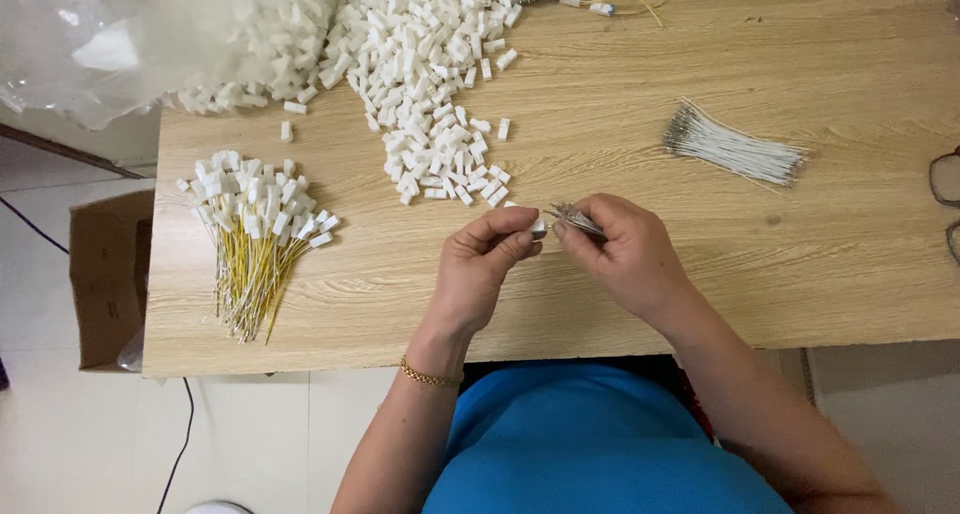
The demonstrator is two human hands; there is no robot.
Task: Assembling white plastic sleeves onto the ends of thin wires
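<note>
My left hand [483, 266] pinches a small white plastic connector [538, 225] between thumb and fingers over the wooden table [760, 274]. My right hand [625, 249] grips a small bunch of thin wires with metal tips [572, 215], their ends pointing at the connector. The two hands almost touch near the table's middle front.
A big heap of loose white connectors [430, 64] lies at the back, partly spilling from a clear plastic bag [120, 34]. A bundle of yellow and white wires with connectors fitted [258, 229] lies left. A bunch of white wires [735, 149] lies right. Glasses [945, 189] and a cardboard box [105, 274] sit at the edges.
</note>
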